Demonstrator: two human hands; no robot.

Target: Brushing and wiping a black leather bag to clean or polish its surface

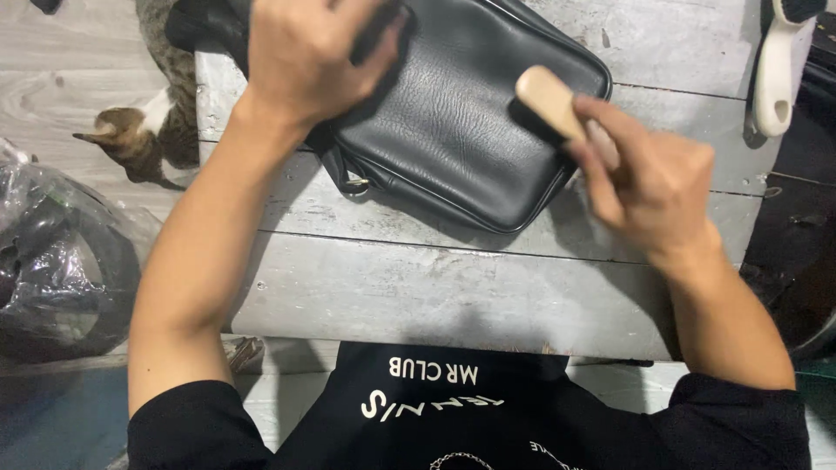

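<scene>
Landmark: black leather rectangular bag [457,122] with rounded corners, lying flat and turned at an angle on the upper middle of the surface.
Surface: weathered grey wooden plank surface [435,296], carrying the bag; its near edge is sitting just above the person's black printed shirt [453,418].
Left hand: the left hand [318,52] is pressing down on the upper left corner of the bag, fingers curled over the leather and partly gripping it; the forearm is crossing the left part of the surface.
Right hand: the right hand [649,183] is closing around a pale wooden-handled brush [553,104], just off the right edge of the bag.
Brush: the rounded wooden end is lying over the bag's upper right corner, touching the leather; the bristles are hidden from view, and the handle is blurred.
Bag hardware: a small metal ring [353,184] is showing at the bag's lower left edge, beside the left wrist.
Left of the bag: a tabby and white cat [144,130] is standing on the floor beyond the surface edge; a crumpled clear plastic bag [61,261] is lying below the cat, well apart from the leather bag.
Right of the bag: a white-handled brush [779,70] is lying near the far right edge of the surface, untouched.
</scene>
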